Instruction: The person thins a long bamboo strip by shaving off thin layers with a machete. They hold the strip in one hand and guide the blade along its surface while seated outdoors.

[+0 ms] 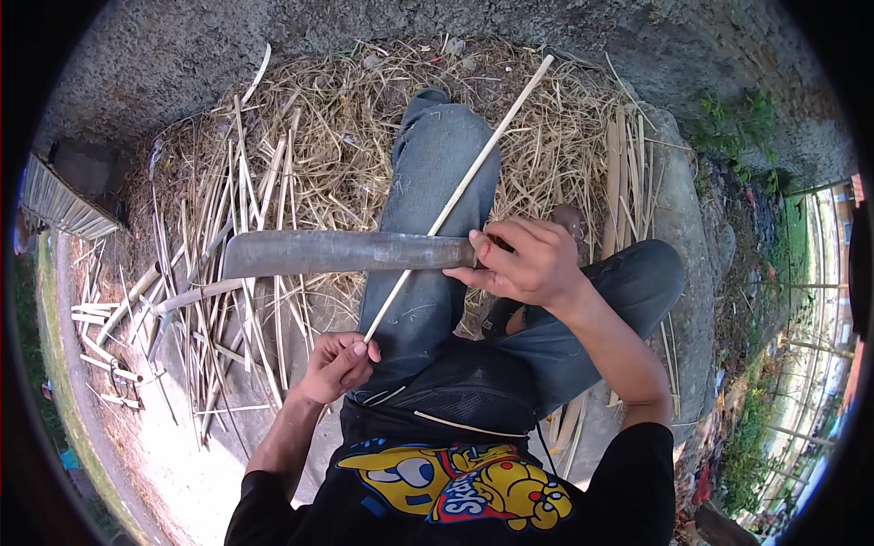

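My left hand is closed around the lower end of a thin pale bamboo strip, which slants up and to the right across my jeans. In my right hand is the handle end of a machete, its wide grey blade pointing left, roughly level. The blade lies over the strip, crossing it not far above my left hand. The machete's handle is mostly hidden by my right fingers. Under both is my raised knee; my other leg is folded out to the right.
Many split bamboo strips lie heaped at the left, with thicker cut pieces among them. More strips lie at the right. Dry shavings cover the ground ahead, up to a rough wall. A short strip rests on my lap.
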Available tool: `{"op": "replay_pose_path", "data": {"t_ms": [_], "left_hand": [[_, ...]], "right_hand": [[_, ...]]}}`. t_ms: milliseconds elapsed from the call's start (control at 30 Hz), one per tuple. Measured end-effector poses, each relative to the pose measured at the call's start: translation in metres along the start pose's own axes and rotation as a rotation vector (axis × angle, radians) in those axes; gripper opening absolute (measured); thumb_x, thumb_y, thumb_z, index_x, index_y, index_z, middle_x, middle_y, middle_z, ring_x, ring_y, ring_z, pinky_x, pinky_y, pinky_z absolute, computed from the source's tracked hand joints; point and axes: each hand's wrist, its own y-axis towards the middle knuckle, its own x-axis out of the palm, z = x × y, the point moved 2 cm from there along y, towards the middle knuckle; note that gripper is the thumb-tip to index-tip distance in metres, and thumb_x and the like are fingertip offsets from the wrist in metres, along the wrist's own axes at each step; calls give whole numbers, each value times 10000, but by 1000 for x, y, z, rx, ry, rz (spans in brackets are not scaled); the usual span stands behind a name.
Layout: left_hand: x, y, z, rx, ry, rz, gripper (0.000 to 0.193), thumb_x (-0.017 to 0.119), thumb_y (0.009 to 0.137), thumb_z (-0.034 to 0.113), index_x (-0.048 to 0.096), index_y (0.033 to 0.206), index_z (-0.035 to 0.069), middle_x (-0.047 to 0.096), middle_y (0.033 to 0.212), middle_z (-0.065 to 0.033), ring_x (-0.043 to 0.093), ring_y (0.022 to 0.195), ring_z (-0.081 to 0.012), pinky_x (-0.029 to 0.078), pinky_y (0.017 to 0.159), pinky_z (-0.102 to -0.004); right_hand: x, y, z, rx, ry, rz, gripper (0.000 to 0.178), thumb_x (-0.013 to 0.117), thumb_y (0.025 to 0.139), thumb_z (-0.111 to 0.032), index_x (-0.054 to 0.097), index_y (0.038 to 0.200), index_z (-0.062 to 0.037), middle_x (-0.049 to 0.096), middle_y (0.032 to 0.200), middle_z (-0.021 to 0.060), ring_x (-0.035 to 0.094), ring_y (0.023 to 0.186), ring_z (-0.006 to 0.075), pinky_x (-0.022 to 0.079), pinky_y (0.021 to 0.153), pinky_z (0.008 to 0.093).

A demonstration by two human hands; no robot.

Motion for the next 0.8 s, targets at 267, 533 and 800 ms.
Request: {"op": "replay_pose_path", "data": {"t_ms": [267, 533, 800], "left_hand": [[-13, -20, -12, -6, 51, 11, 303, 526, 1075, 201, 665, 980, -51, 381, 487, 39, 317, 416, -55, 226, 438, -262], [-10, -7, -9, -23, 25, 4, 303, 519, 1079, 198, 656, 996, -60, 382, 512, 42, 314, 440, -48, 232, 441, -251], [-25, -19, 18, 112, 194, 39, 333, 549, 1064, 219, 673, 956, -70, 416, 495, 35, 322, 411, -46, 230, 426, -244]], "right_hand": [[-34, 6, 83, 447, -148, 170, 308, 877, 798, -270, 693, 879, -37, 619, 622, 41, 614, 502, 183, 472, 476, 297], [-2, 1, 12, 33, -83, 23, 456, 938, 690, -338, 710, 924, -20, 686, 811, 83, 684, 616, 200, 556, 536, 289], [-56, 8, 177, 794, -120, 341, 396, 820, 860, -399, 629, 809, -57, 585, 538, 33, 535, 432, 189, 405, 453, 329]]}}
